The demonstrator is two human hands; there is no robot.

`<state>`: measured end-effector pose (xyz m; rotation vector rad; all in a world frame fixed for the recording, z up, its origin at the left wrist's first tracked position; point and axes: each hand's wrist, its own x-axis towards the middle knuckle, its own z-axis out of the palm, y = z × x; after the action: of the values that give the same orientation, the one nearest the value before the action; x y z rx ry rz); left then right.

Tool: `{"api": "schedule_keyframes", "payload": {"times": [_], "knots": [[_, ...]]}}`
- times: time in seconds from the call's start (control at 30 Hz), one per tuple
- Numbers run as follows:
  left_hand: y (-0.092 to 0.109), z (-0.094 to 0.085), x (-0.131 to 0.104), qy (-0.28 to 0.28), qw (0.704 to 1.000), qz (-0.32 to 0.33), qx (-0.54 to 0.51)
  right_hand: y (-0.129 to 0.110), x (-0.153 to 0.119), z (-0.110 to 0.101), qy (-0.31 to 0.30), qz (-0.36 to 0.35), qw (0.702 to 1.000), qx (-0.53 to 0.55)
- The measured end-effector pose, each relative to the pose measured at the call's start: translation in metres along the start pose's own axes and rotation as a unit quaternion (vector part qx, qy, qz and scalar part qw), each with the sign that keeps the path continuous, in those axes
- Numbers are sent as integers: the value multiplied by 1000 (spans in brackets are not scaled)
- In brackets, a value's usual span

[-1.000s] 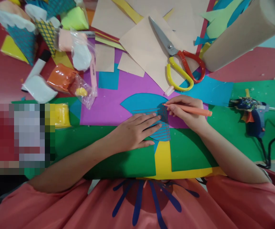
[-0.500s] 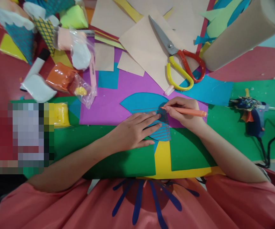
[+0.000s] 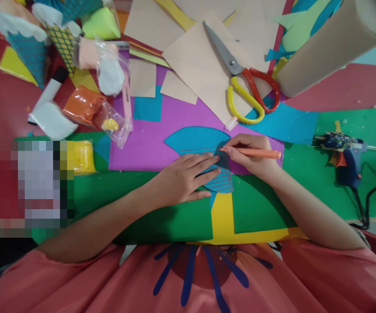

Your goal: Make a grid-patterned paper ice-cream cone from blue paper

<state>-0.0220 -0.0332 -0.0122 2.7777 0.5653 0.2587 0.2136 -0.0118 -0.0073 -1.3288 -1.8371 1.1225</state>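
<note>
A blue leaf-shaped cutout (image 3: 194,138) with reddish-brown ruled lines lies over purple (image 3: 135,152) and green (image 3: 266,195) sheets. My left hand (image 3: 188,178) rests flat on the cutout, fingers spread, covering part of its middle. In my right hand (image 3: 253,156) is an orange felt-tip pen (image 3: 262,153), pinched between thumb and fingers. Its tip touches the blue cutout just beyond my left fingertips. A short pinkish pen cap (image 3: 231,123) lies beyond my right hand.
Scissors (image 3: 240,69) with red and yellow handles lie on beige sheets (image 3: 188,52). At right are a glue gun (image 3: 351,161) and a thick beige roll (image 3: 331,48). Clay packets (image 3: 83,104), a marker (image 3: 49,93) and decorated cones (image 3: 28,48) crowd the left.
The orange pen and right hand have shifted very slightly to the left. My left hand and the blue cutout stay in place.
</note>
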Motion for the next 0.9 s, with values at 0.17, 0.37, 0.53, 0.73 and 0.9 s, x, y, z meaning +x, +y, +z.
{"api": "schedule_keyframes", "payload": {"times": [0.17, 0.37, 0.53, 0.73, 0.9], "knots": [[0, 0, 0, -3, 1000, -3, 0, 0, 0, 1, 15, -2, 1000, 3], [0, 0, 0, 6, 1000, 2, 2, 0, 0, 0, 4, -4, 1000, -4], [0, 0, 0, -2, 1000, -1, -7, 0, -1, -1, -6, -10, 1000, 6], [-1, 3, -2, -3, 1000, -10, -26, 0, -1, -1, -24, -10, 999, 21], [0, 1, -1, -2, 1000, -13, -21, -2, -2, -2, 23, 5, 998, 52]]}}
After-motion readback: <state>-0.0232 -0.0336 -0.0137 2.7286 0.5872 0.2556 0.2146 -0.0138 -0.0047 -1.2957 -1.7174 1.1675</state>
